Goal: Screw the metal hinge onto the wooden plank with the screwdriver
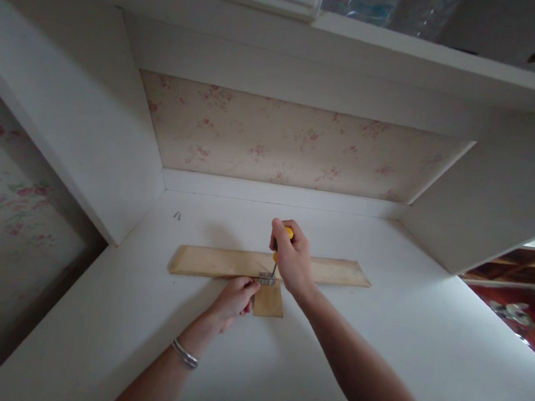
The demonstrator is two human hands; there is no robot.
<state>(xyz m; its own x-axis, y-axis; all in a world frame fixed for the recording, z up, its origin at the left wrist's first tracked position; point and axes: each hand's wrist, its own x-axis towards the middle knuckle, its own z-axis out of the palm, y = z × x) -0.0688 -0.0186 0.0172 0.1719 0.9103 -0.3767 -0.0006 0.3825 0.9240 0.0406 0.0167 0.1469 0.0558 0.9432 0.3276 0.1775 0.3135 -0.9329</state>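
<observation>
We see soft, even daylight on white worktop point(377, 342); faint shadows fall left of hands; wide-angle bending warps edges; corners slightly soft, no glare.

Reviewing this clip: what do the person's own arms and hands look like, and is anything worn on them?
Both arms are bare from the forearm down, with no sleeves and no gloves in view. The left hand has a silver metal bracelet around its wrist. The right hand and its wrist carry nothing that shows: no watch, band or ring can be made out at this size.
</observation>
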